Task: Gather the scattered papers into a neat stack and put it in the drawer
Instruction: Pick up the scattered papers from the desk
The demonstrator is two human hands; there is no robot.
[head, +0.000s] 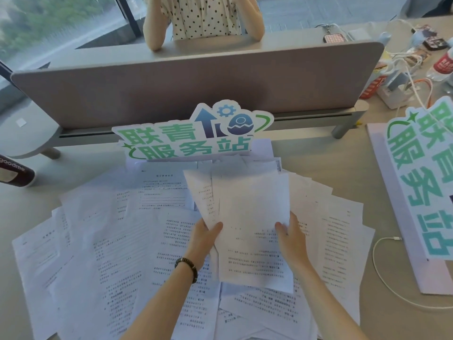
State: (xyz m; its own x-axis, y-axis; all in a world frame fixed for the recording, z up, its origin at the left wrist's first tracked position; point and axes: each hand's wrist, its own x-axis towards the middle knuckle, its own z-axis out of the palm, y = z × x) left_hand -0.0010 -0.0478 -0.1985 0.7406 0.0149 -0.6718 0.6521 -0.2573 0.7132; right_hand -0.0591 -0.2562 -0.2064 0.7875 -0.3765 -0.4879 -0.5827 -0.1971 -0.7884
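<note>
Several printed white sheets (117,241) lie scattered and overlapping across the desk (318,153) in front of me. A small bundle of sheets (250,212) is lifted above the spread, fanned unevenly at its top. My left hand (204,238), with a beaded bracelet at the wrist, pinches the bundle's left edge. On the bundle's right edge my right hand (290,235) holds it with the thumb on top. No drawer is in view.
A green-lettered cut-out sign (193,133) stands behind the papers against a grey desk divider (171,89). A second sign on a white board (421,192) lies at right, beside a white cable (382,273). A person sits beyond the divider. Power strip and bottles are far right.
</note>
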